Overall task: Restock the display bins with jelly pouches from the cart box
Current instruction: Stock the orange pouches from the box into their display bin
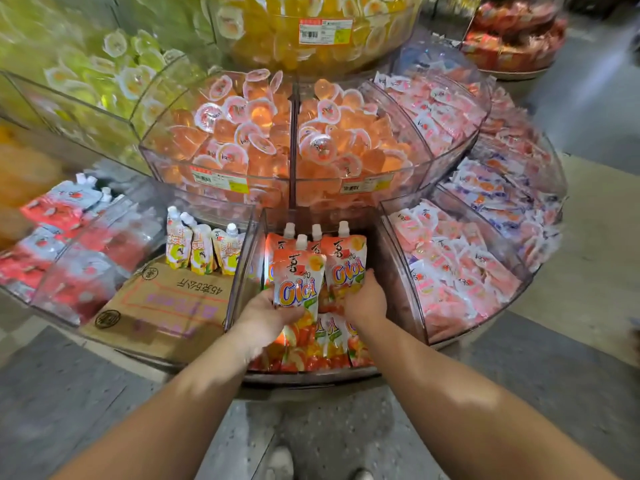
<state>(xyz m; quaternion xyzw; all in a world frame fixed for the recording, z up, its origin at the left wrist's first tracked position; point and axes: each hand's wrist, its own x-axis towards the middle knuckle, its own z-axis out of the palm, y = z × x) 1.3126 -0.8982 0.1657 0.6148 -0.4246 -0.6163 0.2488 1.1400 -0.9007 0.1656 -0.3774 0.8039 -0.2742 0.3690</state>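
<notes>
Left hand [268,311] grips "Cici" pouch [299,282] | right hand [363,301] seemingly grips another pouch [346,263] | bin [242,271]

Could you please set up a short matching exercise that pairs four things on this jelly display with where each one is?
Things:
1. left hand
2. right hand
3. cardboard box
4. peach jelly cups

Places:
A. tier above the pouch bin
B. holding the front orange pouch
C. bin left of the pouch bin
D. on the pouch behind it

Pairs: 1-B, 2-D, 3-C, 4-A
</notes>
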